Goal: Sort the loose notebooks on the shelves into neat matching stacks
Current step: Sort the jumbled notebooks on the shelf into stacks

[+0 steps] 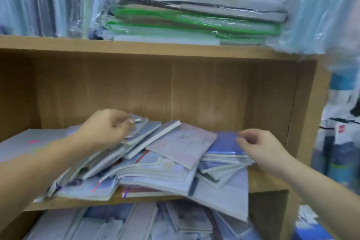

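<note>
The left hand [109, 128] lies on a fan of leaning notebooks [120, 154] at the left of the middle shelf [175, 199]. Its fingers curl over their upper ends, with the thumb tip against the top one. These notebooks stand on their long edges and tip to the left. Their long axes run from the near left up toward the back right.

Just right of them, a pink notebook [183, 146] lies cover up on the heap. It is tilted, with one corner pointing at the back wall and its near edge overhanging the books beneath. A blue notebook [224, 146] tops a small flat stack beside it, its long side running roughly along the shelf.

The right hand [261, 148] is at that notebook's right end with its fingers curled. Blur hides whether they pinch the cover or only touch it.

More notebooks [124, 224] crowd the lower shelf. On the shelf above, plastic-wrapped packs [194, 17] are stacked flat, some with green edges.
</note>
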Demonstrator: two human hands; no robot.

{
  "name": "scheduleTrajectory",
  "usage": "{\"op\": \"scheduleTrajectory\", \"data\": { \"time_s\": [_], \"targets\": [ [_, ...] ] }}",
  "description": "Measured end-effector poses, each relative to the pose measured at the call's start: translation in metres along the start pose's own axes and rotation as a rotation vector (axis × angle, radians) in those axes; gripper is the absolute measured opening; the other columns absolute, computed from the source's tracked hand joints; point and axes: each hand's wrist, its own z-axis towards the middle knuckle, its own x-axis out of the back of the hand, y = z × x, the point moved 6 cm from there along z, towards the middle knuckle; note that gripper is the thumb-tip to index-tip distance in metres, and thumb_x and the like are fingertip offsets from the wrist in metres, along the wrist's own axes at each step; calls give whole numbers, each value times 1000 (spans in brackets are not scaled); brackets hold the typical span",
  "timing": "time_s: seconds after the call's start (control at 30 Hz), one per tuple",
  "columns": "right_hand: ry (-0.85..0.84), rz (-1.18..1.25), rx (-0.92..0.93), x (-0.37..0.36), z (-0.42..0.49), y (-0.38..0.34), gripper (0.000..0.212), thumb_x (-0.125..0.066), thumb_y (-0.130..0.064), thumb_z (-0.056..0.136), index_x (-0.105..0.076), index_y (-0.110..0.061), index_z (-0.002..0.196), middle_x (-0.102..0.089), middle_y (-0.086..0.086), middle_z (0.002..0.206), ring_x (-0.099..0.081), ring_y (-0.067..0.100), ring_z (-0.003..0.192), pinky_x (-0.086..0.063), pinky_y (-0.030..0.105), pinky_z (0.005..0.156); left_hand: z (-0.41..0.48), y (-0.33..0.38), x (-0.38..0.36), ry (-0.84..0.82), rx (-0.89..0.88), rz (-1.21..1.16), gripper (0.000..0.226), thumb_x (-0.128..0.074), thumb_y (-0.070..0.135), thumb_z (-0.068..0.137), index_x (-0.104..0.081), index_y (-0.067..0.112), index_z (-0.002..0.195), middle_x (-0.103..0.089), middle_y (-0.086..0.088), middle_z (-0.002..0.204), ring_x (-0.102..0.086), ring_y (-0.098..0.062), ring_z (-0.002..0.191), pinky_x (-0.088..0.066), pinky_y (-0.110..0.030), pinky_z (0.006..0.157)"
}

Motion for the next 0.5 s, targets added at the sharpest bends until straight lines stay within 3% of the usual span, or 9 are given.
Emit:
{"op": "scheduleTrajectory", "data": {
  "time_s": [0.07, 0.13, 0.2, 0.3, 0.4, 0.5],
  "targets": [
    [9, -36, -95, 5, -2, 35, 43, -69, -38, 91, -66, -16, 128, -71, -2, 118, -65, 19, 108, -51, 36, 98, 1, 60, -26, 3, -187, -32, 22, -63, 37, 94, -79, 24, 103, -75, 11, 104, -67, -11, 105, -47, -24, 87],
    [12, 35, -200, 7, -9, 62, 63, -69, -48, 90, -55, -15, 141, -62, 1, 134, -63, 21, 114, -50, 34, 98, 1, 110, -71, -161, -314, -45, 38, -59, 47, 86, -77, 26, 112, -72, 12, 118, -63, -8, 118, -46, -25, 101],
    [3, 201, -321, 4, -17, 84, 76, -70, -57, 86, -48, -16, 147, -58, 0, 137, -59, 21, 121, -47, 32, 97, 1, 142, -119, -334, -357, 43, 48, -58, 56, 84, -73, 27, 121, -68, 9, 129, -58, -11, 127, -44, -30, 108],
    [-49, 513, -478, -7, -19, 104, 86, -74, -62, 80, -44, -19, 149, -58, 2, 134, -59, 27, 122, -52, 42, 101, 3, 171, -166, -412, -386, 168, 46, -61, 64, 83, -68, 25, 107, -69, 0, 106, -64, -22, 104, -52, -38, 90],
    [-47, 607, -503, -12, -8, 105, 97, -75, -63, 78, -36, -17, 154, -54, 4, 143, -57, 28, 125, -48, 47, 108, 10, 183, -188, -392, -383, 427, 60, -63, 68, 82, -61, 31, 128, -66, -1, 118, -61, -25, 112, -49, -33, 89],
    [-48, 690, -523, -22, 3, 102, 112, -80, -63, 72, -29, -11, 156, -53, 7, 145, -55, 29, 128, -44, 47, 112, 17, 197, -199, -321, -399, 580, 60, -62, 73, 80, -61, 28, 119, -65, -2, 108, -62, -27, 103, -41, -33, 76]
  ]
}}
